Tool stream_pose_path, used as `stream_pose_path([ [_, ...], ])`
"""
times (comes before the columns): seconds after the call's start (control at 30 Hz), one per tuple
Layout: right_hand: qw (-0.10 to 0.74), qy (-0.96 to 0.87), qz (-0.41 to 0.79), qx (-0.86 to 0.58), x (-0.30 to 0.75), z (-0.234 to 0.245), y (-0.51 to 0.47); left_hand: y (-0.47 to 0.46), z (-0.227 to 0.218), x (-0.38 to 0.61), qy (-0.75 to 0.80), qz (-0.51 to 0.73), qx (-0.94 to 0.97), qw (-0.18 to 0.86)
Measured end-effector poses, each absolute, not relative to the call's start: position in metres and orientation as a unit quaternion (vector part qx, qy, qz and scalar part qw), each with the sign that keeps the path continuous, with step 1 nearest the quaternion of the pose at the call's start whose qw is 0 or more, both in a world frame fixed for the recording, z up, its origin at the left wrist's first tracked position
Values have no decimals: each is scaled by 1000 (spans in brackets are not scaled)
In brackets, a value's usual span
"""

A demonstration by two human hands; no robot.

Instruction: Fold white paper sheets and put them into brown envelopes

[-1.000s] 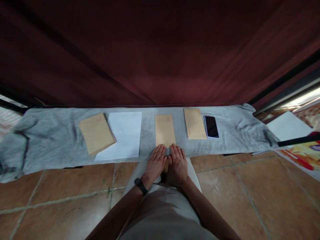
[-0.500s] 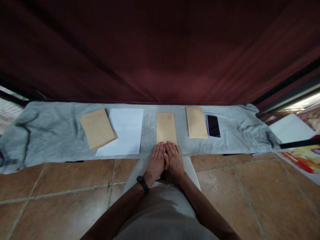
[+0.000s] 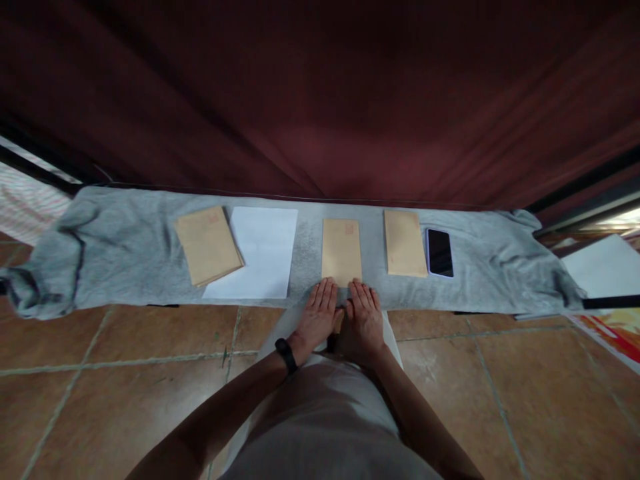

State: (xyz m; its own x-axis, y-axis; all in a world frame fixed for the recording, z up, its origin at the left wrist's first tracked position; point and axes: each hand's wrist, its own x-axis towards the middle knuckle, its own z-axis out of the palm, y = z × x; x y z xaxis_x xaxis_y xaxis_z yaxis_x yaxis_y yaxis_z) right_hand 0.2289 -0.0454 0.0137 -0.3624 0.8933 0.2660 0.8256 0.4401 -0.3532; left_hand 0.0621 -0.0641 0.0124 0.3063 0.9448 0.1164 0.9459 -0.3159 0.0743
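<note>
A brown paper envelope (image 3: 341,250) with small red print at its upper right lies flat in front of me on the grey cloth. My left hand (image 3: 319,308) rests flat at its lower left corner, fingers stretched out and pointing away from me. At the lower right corner lies my right hand (image 3: 365,313), also flat with its fingers extended. A gap separates the two hands, and the envelope's near edge shows between the fingertips. Neither hand grips anything.
To the left, a stack of brown envelopes (image 3: 207,245) overlaps white paper (image 3: 265,250). On the right are another brown envelope (image 3: 405,243) and a phone (image 3: 440,253). Grey cloth (image 3: 133,257) covers the narrow table, with a dark red curtain (image 3: 320,100) behind it.
My hands have moved apart from each other, toward the envelope's two lower corners, baring its near edge. The whole view has shifted slightly, so the table things appear farther right.
</note>
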Motion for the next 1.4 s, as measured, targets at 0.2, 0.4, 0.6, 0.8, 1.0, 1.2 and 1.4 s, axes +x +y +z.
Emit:
stream_pose_path([
  [0.2, 216, -825, 77, -516, 230, 14, -45, -52, 12, 79, -528, -63, -847, 6],
  [0.4, 203, -824, 86, -522, 231, 10, -44, -46, 15, 67, -498, -49, -866, 0],
  [0.6, 212, -813, 101, -532, 234, 7, -43, -48, 19, 51, -493, -40, -869, -13],
  [0.8, 218, -815, 92, -529, 242, 5, -42, -49, 23, 44, -499, -37, -866, -12],
  [1.0, 225, -815, 94, -525, 242, 9, -38, -50, 23, 39, -502, -41, -863, -27],
  [1.2, 206, -855, 133, -457, 216, 17, -38, -52, 18, 41, -516, -52, -855, -27],
  [1.4, 208, -845, 125, -477, 214, 10, -40, -53, 16, 38, -517, -58, -854, -15],
])
